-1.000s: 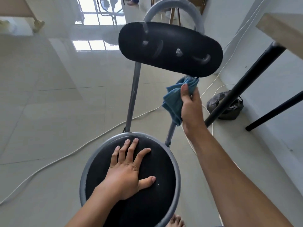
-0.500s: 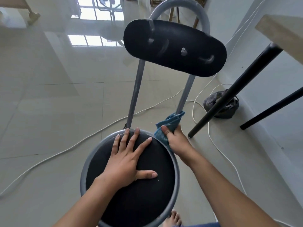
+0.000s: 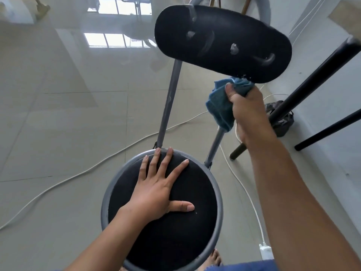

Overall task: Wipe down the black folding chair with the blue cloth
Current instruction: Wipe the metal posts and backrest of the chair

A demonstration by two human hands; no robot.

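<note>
The right hand [image 3: 248, 112] clenched the blue cloth [image 3: 221, 106] round the chair [image 3: 195, 231]'s one-o'clock upright; the left hand [image 3: 156, 192] lay flat, fingers spread, on the seat.

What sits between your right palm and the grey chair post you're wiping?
Only the bunched blue cloth, wrapped round the grey metal post inside the right hand's grip, just under the black oval backrest, seen in the head view.

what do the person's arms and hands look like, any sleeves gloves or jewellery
Both forearms are bare: no sleeves reach them. The left hand and right hand wear no gloves, and no rings, watch or bracelets show. The nails look short.
</note>
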